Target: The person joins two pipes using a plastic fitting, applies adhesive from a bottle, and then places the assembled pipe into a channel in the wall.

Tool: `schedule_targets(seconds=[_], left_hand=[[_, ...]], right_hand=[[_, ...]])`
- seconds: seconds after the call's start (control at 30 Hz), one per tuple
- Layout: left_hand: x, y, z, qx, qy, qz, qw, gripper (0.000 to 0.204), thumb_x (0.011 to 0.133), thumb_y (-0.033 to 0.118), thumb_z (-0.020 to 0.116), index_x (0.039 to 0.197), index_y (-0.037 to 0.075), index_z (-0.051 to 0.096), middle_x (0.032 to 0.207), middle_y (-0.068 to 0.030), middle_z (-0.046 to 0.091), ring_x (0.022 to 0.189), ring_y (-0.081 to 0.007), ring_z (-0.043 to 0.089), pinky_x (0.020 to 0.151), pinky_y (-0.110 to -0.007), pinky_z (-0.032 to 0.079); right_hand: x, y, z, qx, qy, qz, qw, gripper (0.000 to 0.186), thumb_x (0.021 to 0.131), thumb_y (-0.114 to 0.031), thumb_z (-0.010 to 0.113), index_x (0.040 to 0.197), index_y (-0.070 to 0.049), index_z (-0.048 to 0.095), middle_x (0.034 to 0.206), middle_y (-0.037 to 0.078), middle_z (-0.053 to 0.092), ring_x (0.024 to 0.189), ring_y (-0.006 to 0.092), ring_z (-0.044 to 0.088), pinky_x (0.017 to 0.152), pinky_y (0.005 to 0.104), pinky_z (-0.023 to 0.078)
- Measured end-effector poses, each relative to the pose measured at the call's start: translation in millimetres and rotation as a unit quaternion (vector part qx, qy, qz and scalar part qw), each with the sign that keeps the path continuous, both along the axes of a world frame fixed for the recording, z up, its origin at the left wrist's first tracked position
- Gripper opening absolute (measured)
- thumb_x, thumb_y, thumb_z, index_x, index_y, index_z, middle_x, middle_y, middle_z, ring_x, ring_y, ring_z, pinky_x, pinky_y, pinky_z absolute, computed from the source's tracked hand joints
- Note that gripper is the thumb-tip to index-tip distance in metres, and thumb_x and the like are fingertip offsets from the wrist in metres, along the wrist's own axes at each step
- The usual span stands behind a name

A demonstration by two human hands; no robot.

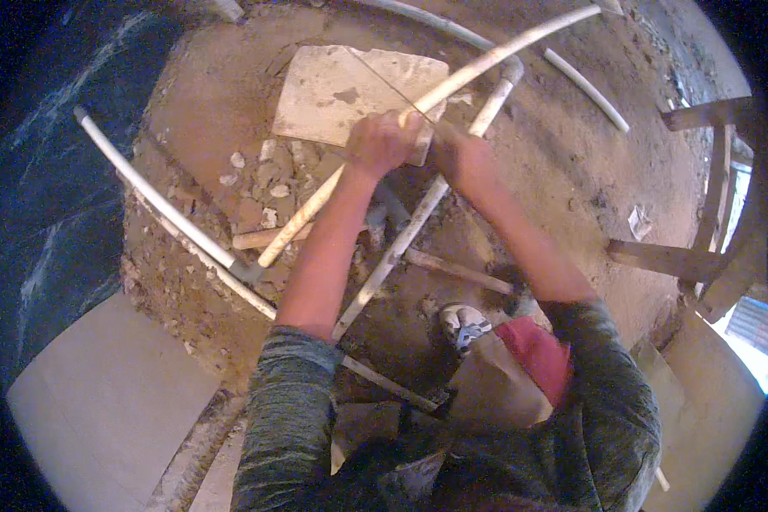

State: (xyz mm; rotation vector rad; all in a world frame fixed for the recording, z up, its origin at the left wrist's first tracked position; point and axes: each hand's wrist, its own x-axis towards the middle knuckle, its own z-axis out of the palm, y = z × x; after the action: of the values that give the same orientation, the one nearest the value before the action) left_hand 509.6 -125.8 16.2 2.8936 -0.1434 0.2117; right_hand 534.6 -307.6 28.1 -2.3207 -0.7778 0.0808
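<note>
With the left hand curled around a long cream pipe, fingers bunched on it, grips it about midway along its visible length. With the right hand closed on the near end of a thin dark strip, holds it just beside the left; cannot tell the exact finger placing through the blur.

Looks slim and round, as pipes go: cream to yellowish, browner and mottled toward the lower end, paler toward the upper. Passes through the left hand, slants from lower left to upper right, and emerges beyond the knuckles where crossed by the strip; cannot tell whether touching there. Runs on past the right hand, away from the body.

Has beneath this crossing a pale flat slab, stained brown. Ends at lower left beside a grey fitting on a white pipe; cannot tell whether joined. Shows broken rubble nearby, a spotted pipe below the right hand, leading up to a grey elbow, and, farther right, a short white pipe on brown earth.
</note>
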Motion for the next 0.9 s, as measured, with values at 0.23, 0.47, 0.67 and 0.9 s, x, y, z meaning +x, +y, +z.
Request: schedule_targets(seconds=[0.23,0.47,0.67,0.9], left_hand=[[-8,9,-14,-0.084,0.033,0.084,0.992,0.05,0.092,0.044,0.052,0.081,-0.001,0.07,0.075,-0.0273,0.068,0.073,-0.0433,0.069,0.071,-0.051,0.056],[1,21,-22,-0.073,0.053,0.068,0.994,0.048,0.092,0.044,0.054,0.077,0.001,0.07,0.078,-0.0263,0.069,0.072,-0.0416,0.069,0.067,-0.049,0.057],[-3,11,-18,-0.035,0.012,0.071,0.997,0.046,0.093,0.043,0.054,0.076,0.003,0.069,0.073,-0.0227,0.068,0.064,-0.0386,0.069,0.065,-0.046,0.058],[-5,14,-11,-0.049,0.038,0.071,0.996,0.044,0.094,0.043,0.052,0.078,0.006,0.07,0.077,-0.02,0.071,0.068,-0.0409,0.069,0.07,-0.05,0.057]], right_hand=[[-27,-11,16,-0.07,0.077,-0.066,0.992,0.03,0.082,-0.013,0.064,0.112,-0.011,0.065,0.084,0.023,0.067,0.075,0.0427,0.066,0.065,0.0496,0.053],[16,17,3,-0.09,0.031,0.016,0.995,0.031,0.087,-0.017,0.062,0.118,-0.014,0.065,0.084,0.024,0.068,0.078,0.043,0.066,0.07,0.0501,0.054],[7,9,42,-0.15,0.173,-0.01,0.973,0.028,0.089,-0.022,0.061,0.116,-0.014,0.064,0.094,0.021,0.069,0.09,0.0413,0.067,0.076,0.0515,0.054],[-12,2,35,-0.102,0.113,-0.043,0.987,0.033,0.087,-0.016,0.059,0.12,-0.014,0.063,0.091,0.022,0.069,0.077,0.0443,0.066,0.067,0.0536,0.053]])
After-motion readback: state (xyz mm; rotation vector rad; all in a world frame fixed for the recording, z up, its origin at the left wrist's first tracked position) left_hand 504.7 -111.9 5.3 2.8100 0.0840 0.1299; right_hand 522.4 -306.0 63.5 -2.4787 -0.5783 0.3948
